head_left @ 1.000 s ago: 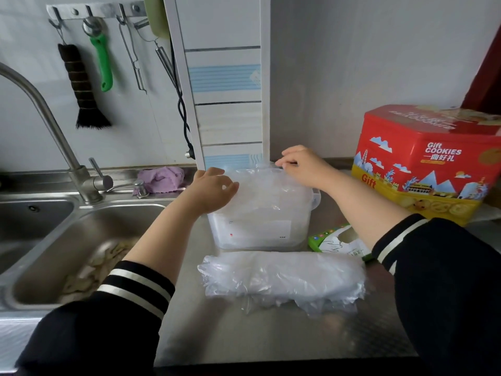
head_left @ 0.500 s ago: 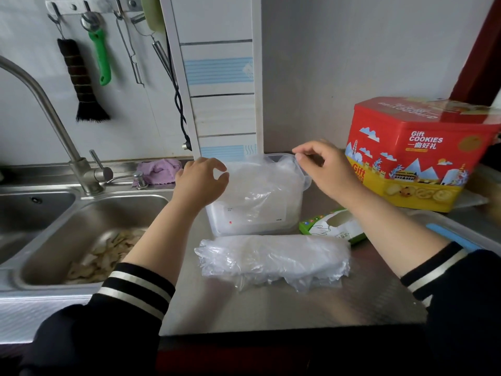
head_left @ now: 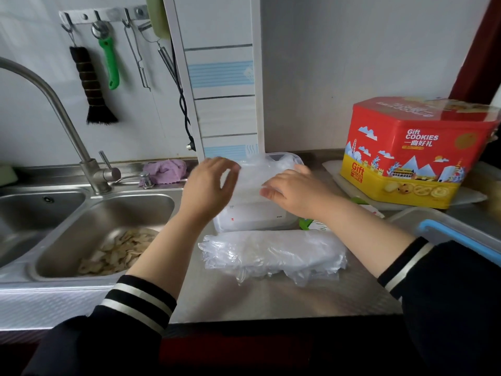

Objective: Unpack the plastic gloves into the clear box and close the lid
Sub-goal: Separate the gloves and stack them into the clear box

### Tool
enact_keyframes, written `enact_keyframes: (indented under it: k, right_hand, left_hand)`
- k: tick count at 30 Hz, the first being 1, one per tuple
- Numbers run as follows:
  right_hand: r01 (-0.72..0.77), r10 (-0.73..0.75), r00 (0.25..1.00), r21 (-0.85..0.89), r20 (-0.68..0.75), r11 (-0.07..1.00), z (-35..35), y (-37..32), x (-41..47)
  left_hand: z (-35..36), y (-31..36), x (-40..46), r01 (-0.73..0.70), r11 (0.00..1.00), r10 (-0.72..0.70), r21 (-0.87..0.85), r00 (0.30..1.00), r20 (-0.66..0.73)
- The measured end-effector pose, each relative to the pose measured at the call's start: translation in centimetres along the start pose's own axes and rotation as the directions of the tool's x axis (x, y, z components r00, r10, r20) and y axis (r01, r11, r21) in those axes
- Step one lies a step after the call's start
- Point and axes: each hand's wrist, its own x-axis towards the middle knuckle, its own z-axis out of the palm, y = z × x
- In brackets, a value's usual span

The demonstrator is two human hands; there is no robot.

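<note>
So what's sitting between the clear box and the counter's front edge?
In the head view, a loose stack of plastic gloves lies on the counter just in front of the clear box; beyond it, bare steel to the edge.

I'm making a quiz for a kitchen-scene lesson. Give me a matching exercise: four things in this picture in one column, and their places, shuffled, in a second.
Things:
1. brush
2. purple cloth
3. cookie tin
4. pile of plastic gloves

Places:
A. on the counter in front of the clear box
B. behind the sink, beside the tap
C. hanging from the wall rail
D. at the right, on a white board

Pairs: 1-C, 2-B, 3-D, 4-A
</note>
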Motion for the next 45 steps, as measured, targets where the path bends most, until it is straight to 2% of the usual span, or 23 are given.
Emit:
enact_keyframes:
  k: [2, 4, 7, 10, 13, 15, 17, 21, 23, 25, 27, 28, 29, 30, 32, 33, 34, 35, 37, 39, 40, 42, 45]
  right_hand:
    - [-0.012, 0.013, 0.999, -0.018, 0.047, 1.000, -0.3, -0.4, 0.5]
    - [-0.052, 0.054, 0.994, -0.021, 0.100, 0.998, -0.9, -0.9, 0.8]
    - [-0.148, 0.147, 0.975, -0.004, 0.165, 0.989, -1.8, -1.5, 1.0]
    - [-0.228, 0.220, 0.949, 0.007, 0.225, 0.974, -1.9, -1.3, 1.3]
    - [-0.280, 0.260, 0.945, 0.075, 0.198, 0.957, -1.1, -0.6, 1.2]
    - [-0.298, 0.268, 0.948, 0.178, 0.172, 0.938, -1.1, -0.5, 0.5]
    - [-0.277, 0.247, 0.959, 0.287, 0.137, 0.917, -1.7, -0.5, -0.5]
    - [-0.177, 0.165, 0.983, 0.206, 0.074, 0.962, -2.1, -0.3, -1.8]
    - [-0.112, 0.121, 0.992, 0.189, -0.039, 0.976, -0.7, 0.8, -1.9]
    - [-0.012, 0.071, 0.972, 0.252, -0.226, 0.968, 0.3, 1.4, -2.7]
    - [0.120, 0.049, 0.870, 0.307, -0.491, 0.944, 0.9, 1.3, -4.3]
    - [0.164, 0.060, 0.825, 0.341, -0.561, 0.925, 1.2, 1.2, -5.1]
    - [0.181, 0.070, 0.832, 0.389, -0.550, 0.903, 1.6, 0.9, -6.1]
    - [0.151, 0.084, 0.883, 0.449, -0.461, 0.881, 1.9, 0.7, -6.8]
    - [-0.058, 0.122, 0.987, 0.467, -0.108, 0.882, 2.8, 0.5, -7.8]
    - [-0.147, 0.142, 0.989, 0.414, 0.045, 0.898, 3.3, 0.7, -8.1]
    - [-0.193, 0.156, 0.980, 0.382, 0.126, 0.904, 3.9, 0.9, -8.5]
    - [-0.201, 0.165, 0.978, 0.390, 0.126, 0.899, 4.4, 1.0, -8.6]
    - [-0.197, 0.201, 0.979, 0.461, 0.041, 0.865, 4.9, 1.2, -8.6]
    - [-0.182, 0.219, 0.975, 0.489, -0.020, 0.853, 5.0, 1.1, -8.4]
    - [-0.178, 0.231, 0.972, 0.506, -0.044, 0.844, 4.9, 1.0, -8.3]
    - [-0.156, 0.248, 0.964, 0.551, -0.096, 0.820, 4.4, 0.7, -8.2]
    - [-0.073, 0.239, 0.951, 0.612, -0.194, 0.787, 3.7, 0.1, -8.1]
  left_hand:
    - [0.0, 1.1, -0.6, -0.007, 0.999, 0.020, -0.047, 0.960, 0.280]
    - [0.0, 1.4, -0.7, 0.035, 0.999, -0.034, 0.006, 0.888, 0.458]
    - [0.1, 1.3, 0.2, 0.142, 0.978, -0.202, 0.152, 0.820, 0.536]
    - [0.6, 1.0, 1.4, 0.181, 0.953, -0.288, 0.242, 0.789, 0.543]
    - [1.1, 0.8, 1.1, 0.155, 0.955, -0.260, 0.252, 0.846, 0.466]
    - [1.3, 0.5, 0.4, 0.123, 0.973, -0.181, 0.196, 0.933, 0.311]
    - [1.2, 0.5, -0.3, 0.110, 0.982, -0.133, 0.156, 0.980, 0.148]
    - [1.4, 1.0, -1.1, 0.071, 0.982, -0.067, 0.178, 0.997, -0.031]
    - [1.7, 1.4, -1.7, 0.077, 0.979, -0.068, 0.187, 0.996, -0.055]
    - [2.0, 1.8, -2.5, 0.096, 0.981, -0.089, 0.169, 0.995, -0.054]
    - [1.9, 2.3, -3.4, 0.105, 0.985, -0.098, 0.140, 0.994, -0.057]
    - [1.8, 2.6, -3.9, 0.098, 0.988, -0.089, 0.120, 0.993, -0.073]
    - [1.8, 3.0, -4.5, 0.081, 0.992, -0.072, 0.097, 0.993, -0.094]
    - [1.7, 3.4, -5.0, 0.050, 0.995, -0.041, 0.081, 0.992, -0.119]
    - [1.8, 4.3, -6.0, -0.045, 0.997, 0.053, 0.057, 0.988, -0.143]
    - [2.0, 4.6, -6.4, -0.095, 0.994, 0.100, 0.048, 0.986, -0.134]
    - [2.3, 4.9, -6.8, -0.132, 0.991, 0.135, 0.037, 0.985, -0.107]
    - [2.6, 5.1, -7.0, -0.145, 0.989, 0.146, 0.016, 0.988, -0.051]
    - [3.3, 5.4, -7.4, -0.061, 0.997, 0.070, -0.050, 0.981, 0.181]
    - [3.9, 5.5, -7.6, 0.083, 0.995, -0.053, -0.051, 0.899, 0.436]
    - [4.2, 5.5, -7.8, 0.128, 0.991, -0.097, -0.028, 0.860, 0.501]
    - [4.3, 5.4, -7.8, 0.199, 0.980, -0.155, -0.029, 0.837, 0.525]
    - [3.9, 5.2, -7.4, 0.273, 0.960, -0.211, -0.064, 0.851, 0.480]
